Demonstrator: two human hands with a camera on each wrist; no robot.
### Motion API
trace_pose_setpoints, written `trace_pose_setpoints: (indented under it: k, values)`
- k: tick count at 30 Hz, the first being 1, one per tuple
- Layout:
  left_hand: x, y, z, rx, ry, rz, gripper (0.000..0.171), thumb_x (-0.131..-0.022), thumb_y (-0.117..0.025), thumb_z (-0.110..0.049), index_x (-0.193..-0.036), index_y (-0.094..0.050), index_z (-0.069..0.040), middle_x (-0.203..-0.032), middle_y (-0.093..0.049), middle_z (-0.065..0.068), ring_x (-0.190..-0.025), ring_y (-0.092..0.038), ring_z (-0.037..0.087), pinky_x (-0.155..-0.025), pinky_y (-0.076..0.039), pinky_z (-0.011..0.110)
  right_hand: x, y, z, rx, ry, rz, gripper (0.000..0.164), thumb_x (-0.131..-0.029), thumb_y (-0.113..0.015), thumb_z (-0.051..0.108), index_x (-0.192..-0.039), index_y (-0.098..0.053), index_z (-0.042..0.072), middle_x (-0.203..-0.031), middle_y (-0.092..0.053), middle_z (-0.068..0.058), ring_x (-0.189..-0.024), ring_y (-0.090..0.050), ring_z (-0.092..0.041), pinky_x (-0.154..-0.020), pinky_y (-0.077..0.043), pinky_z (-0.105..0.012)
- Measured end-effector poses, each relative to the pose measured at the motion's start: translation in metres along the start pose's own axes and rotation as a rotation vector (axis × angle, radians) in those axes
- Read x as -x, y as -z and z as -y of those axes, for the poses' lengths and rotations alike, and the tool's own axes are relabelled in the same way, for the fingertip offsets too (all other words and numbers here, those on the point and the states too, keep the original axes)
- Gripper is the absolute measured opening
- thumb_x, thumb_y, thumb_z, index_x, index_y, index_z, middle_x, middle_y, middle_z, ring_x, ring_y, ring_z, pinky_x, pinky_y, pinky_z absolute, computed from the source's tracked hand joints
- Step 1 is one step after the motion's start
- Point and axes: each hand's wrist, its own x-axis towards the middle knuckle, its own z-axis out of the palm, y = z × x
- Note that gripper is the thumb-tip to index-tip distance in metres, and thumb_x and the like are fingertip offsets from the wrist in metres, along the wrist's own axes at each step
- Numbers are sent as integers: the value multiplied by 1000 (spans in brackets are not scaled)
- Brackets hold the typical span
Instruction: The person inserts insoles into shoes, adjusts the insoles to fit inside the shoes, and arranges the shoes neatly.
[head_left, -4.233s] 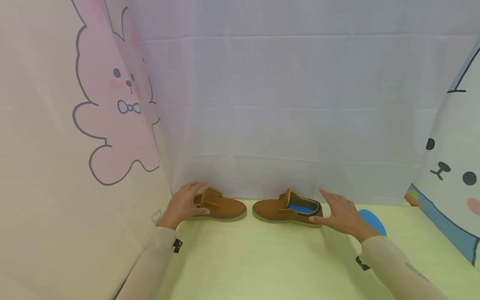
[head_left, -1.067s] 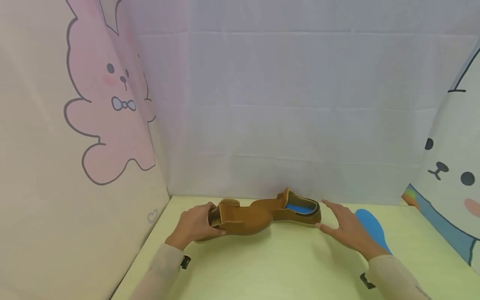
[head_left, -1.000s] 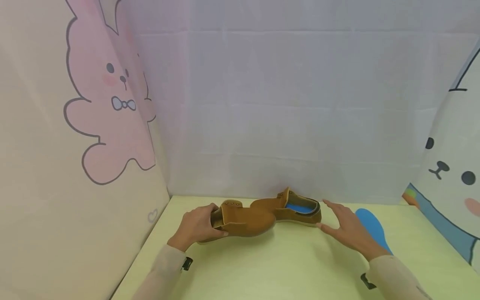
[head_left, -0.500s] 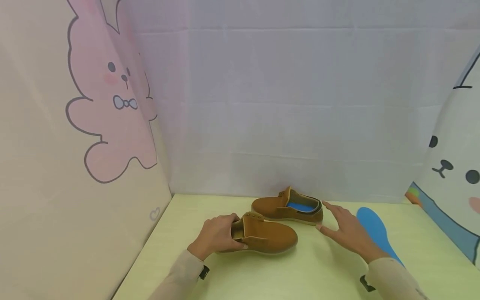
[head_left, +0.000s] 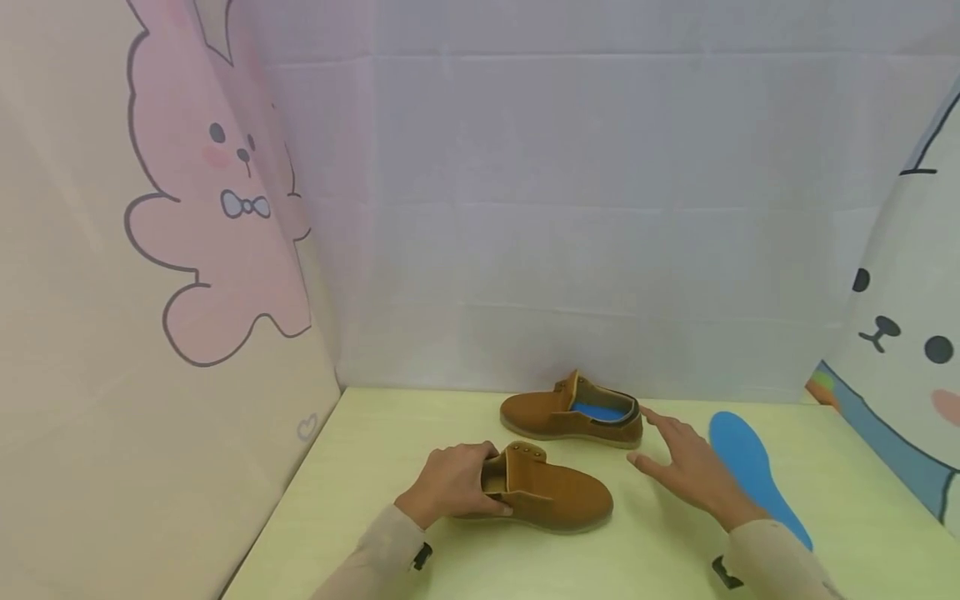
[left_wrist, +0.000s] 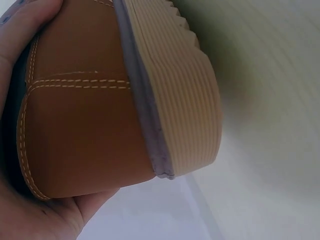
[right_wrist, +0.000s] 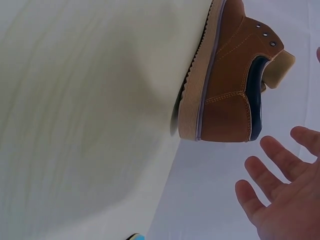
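Observation:
In the head view, my left hand [head_left: 457,483] grips the heel end of a brown lace-up shoe [head_left: 566,496], fingers and thumb around its collar. Its toe points right, and the inside looks tan. The left wrist view shows the shoe's heel [left_wrist: 90,135] and ribbed sole up close. Behind it, a matching shoe [head_left: 536,414] lies toe to the left, with a blue insole [head_left: 600,412] inside. My right hand [head_left: 693,467] is beside that shoe's heel, fingers spread, holding nothing. In the right wrist view a gap separates its fingertips from the shoe [right_wrist: 227,115].
A loose blue insole [head_left: 750,462] lies on the pale yellow table [head_left: 405,417], just right of my right hand. White cloth [head_left: 585,208] hangs along the table's back edge. Printed cloth with a pink rabbit [head_left: 217,208] stands at the left, and another print [head_left: 911,333] at the right.
My left hand has taken hold of the left shoe and brought it right and nearer, in front of the other shoe. My right hand stays by the far shoe's heel; that shoe has hardly moved.

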Motion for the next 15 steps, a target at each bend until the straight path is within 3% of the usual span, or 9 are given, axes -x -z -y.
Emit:
trace_pose_setpoints:
  k: [10, 15]
  values:
    - [2, -5, 1, 24, 19, 39, 79, -63, -82, -75, -119, -64, -21, -93, -66, -13, -76, -58, 6, -60, -49, 35, 5, -13, -3, -61, -2, 7, 69, -97, -68, 43, -149, -48, 1, -141, -55, -23, -129, -48, -49, -99, -41, -66]
    - [5, -4, 3, 24, 11, 73, 90, -66, -78, -78, -132, -59, -18, -117, -68, -6, -98, -66, 14, -70, -55, 41, 8, -17, -3, -87, 4, 30, 63, -97, -68, 43, -145, -53, 5, -140, -56, -21, -129, -48, -48, -98, -42, -66]
